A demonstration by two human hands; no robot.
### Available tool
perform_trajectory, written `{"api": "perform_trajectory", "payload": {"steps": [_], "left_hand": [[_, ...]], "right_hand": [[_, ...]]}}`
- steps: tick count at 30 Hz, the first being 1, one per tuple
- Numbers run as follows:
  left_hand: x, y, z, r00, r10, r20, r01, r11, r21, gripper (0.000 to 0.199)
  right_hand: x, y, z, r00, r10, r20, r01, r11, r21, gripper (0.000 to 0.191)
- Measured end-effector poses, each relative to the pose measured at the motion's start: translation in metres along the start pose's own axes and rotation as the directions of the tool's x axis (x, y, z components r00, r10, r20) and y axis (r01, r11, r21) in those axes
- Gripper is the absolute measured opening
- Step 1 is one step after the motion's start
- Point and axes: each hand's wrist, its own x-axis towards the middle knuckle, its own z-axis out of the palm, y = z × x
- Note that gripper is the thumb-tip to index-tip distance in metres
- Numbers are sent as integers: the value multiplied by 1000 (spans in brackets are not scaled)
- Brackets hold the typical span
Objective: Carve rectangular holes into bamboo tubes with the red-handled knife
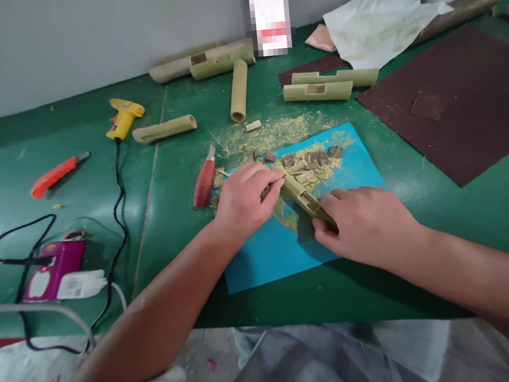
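Observation:
A short green bamboo tube (298, 192) with a rectangular slot cut in its side slants over a blue sheet (261, 262). Its near end is wrapped by the fingers of my right hand (368, 222). At the far end, my left hand (250, 194) is closed, thumb and forefinger pinched on the tube's edge; whether something small is also between them is hidden. Bamboo shavings and small dark square pieces (322, 158) lie just beyond the tube. Left of my left hand rests a knife with a red-brown handle (203, 183).
Farther back are a plain bamboo tube (239, 91), a slotted one (335, 91) and several others. A yellow hot glue gun (123, 118), orange cutter (55, 176) and purple power strip (60, 267) with cords occupy the left. Dark brown sheets (456, 102) cover the right.

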Motion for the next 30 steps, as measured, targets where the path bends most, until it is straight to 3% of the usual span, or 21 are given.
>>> {"api": "perform_trajectory", "payload": {"steps": [4,8,12,15,20,26,30], "left_hand": [[-1,8,1,980,180,86,-181,983,4,23],[-1,8,2,985,171,34,-174,980,94,25],[0,6,3,969,215,121,-226,970,86,31],[0,4,4,988,152,17,-153,980,128,28],[-2,1,5,974,209,85,-214,975,53,25],[-1,-13,-3,995,70,-73,-65,995,74,15],[1,-14,-4,997,55,-60,-52,998,47,14]], "right_hand": [[1,-1,-2,998,19,53,-20,1000,10,31],[1,-1,-1,998,39,39,-40,999,17,30],[2,0,-1,998,31,53,-33,999,29,30],[2,0,-1,998,39,48,-41,999,22,30],[2,0,-2,997,41,58,-43,998,37,29],[2,0,-2,996,62,62,-64,997,34,30],[1,0,-2,997,59,51,-60,998,32,32]]}}
